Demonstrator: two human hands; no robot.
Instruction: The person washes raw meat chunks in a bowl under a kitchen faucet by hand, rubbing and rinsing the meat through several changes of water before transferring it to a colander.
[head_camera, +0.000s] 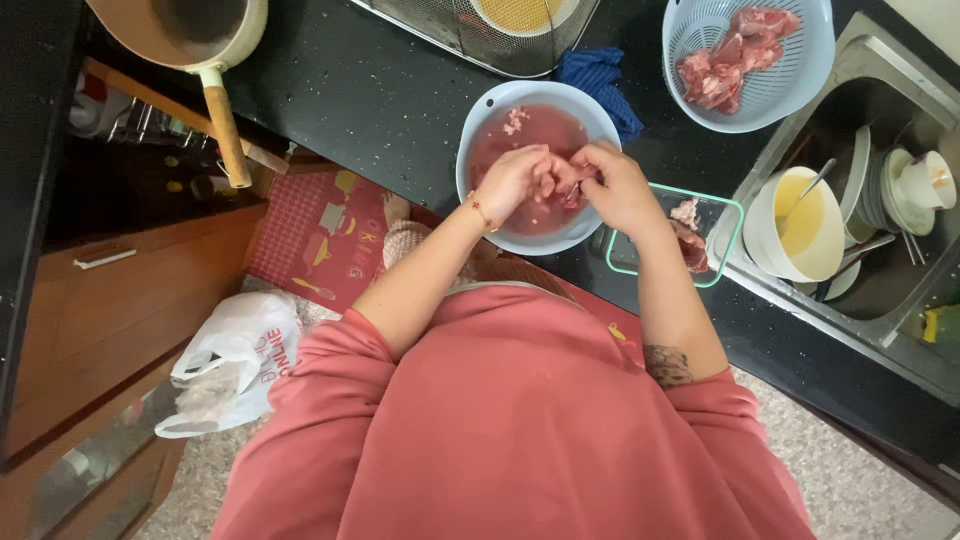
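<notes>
Red meat piece (570, 187) lengthwise between hands

Between the fingers (545, 180) is dark red meat (572, 188); beneath them, murky pink water (530, 135) in a pale blue bowl (480, 125); beyond them, a deep blue cloth (600, 75).

A black speckled counter (370, 90) runs in an L, with a steel sink (890, 300) set in at the right. Wooden cabinets (120, 300) stand left. The speckled floor (850, 470) carries a red patterned mat (320, 235) under even light.
</notes>
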